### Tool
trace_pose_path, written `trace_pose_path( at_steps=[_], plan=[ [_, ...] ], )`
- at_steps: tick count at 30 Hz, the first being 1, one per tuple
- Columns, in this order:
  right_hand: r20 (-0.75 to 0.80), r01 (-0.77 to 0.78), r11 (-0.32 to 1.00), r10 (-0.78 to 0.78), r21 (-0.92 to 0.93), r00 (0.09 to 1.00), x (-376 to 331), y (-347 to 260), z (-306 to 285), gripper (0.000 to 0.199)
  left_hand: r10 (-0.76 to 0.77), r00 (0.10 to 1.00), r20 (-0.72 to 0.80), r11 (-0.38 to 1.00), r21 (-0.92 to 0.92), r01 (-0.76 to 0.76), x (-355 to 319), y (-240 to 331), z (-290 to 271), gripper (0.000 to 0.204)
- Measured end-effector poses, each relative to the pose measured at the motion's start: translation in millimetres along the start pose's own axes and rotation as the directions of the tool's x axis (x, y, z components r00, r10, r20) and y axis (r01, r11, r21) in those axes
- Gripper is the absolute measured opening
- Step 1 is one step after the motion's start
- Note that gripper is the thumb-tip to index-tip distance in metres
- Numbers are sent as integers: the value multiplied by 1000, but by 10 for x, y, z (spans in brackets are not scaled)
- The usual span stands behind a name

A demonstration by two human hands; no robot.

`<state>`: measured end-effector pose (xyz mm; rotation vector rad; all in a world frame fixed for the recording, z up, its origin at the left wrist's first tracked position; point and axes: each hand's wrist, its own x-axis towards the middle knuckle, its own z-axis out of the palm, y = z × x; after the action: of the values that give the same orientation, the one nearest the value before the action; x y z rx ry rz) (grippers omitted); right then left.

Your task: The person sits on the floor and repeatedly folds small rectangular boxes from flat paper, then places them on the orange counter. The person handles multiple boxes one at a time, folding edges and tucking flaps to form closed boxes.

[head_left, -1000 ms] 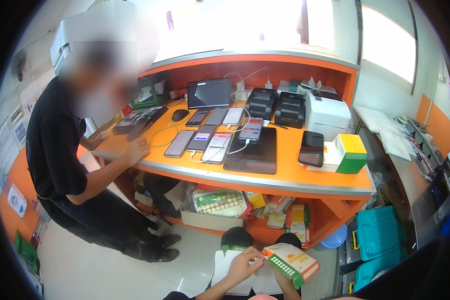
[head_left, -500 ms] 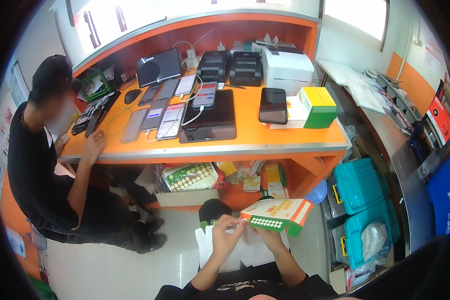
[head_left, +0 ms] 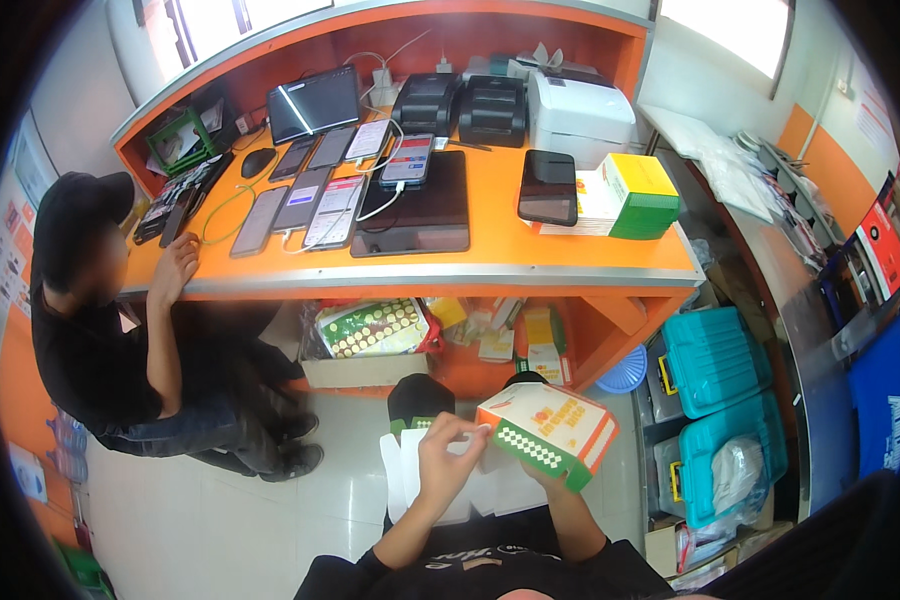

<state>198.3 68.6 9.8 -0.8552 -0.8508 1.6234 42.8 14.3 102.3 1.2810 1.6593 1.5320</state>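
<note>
Pinching at the box (head_left: 562, 418), L hand (head_left: 446, 460) is working its left corner, thumb + finger tips closed on the card edge there. Can't tell if a loose bit is caught btwn them; too small from where I'm standing. R hand (head_left: 550, 487) is gripping the box from below, nr its lower edge, fingers mostly hidden under it, so prob. it's taking most of the weight. Box is hanging tilted in lower ctr of frame, a bit right of middle, over white card (head_left: 500, 495) that's lying btwn the forearms.

Doing it well: R hand should be holding firm but light, b/c thin card is likely creasing under a hard squeeze. L hand should be using just the tips, going slow + following the edge, so the corner isn't tearing or bending. Wrists low, box angled so the corner's facing the eyes.

Looks-wise, box is showing a whitish panel upward w/ orange + yellow print. Orange is running along the left edge + right end. Green side w/ rows of white diamonds is facing lower left, + a bit of green is poking down at lower right. Panel's looking flat, no dents I'm spotting; far side's hidden.

Meanwhile a worker (head_left: 100, 320), left of frame, is resting a hand at the desk (head_left: 495, 220).
</note>
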Motion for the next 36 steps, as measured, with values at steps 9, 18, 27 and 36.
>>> trace_pose_path(
  at_steps=[9, 18, 27, 36],
  plan=[
    [206, 41, 883, 64, -468, 977, -2, -104, 100, 30, 42, 999, -24, 999, 10, -42, -42, 36, 25, 8],
    [333, -10, 941, 129, -338, 934, -57, -448, 382, 23, 25, 999, -41, 999, -41, -27, -71, 72, 21, 11],
    [288, -111, 938, 211, -327, 934, -69, -427, 411, 22, -36, 999, -29, 993, -114, 33, -76, 132, 12, 11],
    [277, -204, 953, 264, -225, 924, -78, -350, 357, 18, -84, 995, -45, 988, -133, 77, -106, 92, -8, 9]
  ],
)
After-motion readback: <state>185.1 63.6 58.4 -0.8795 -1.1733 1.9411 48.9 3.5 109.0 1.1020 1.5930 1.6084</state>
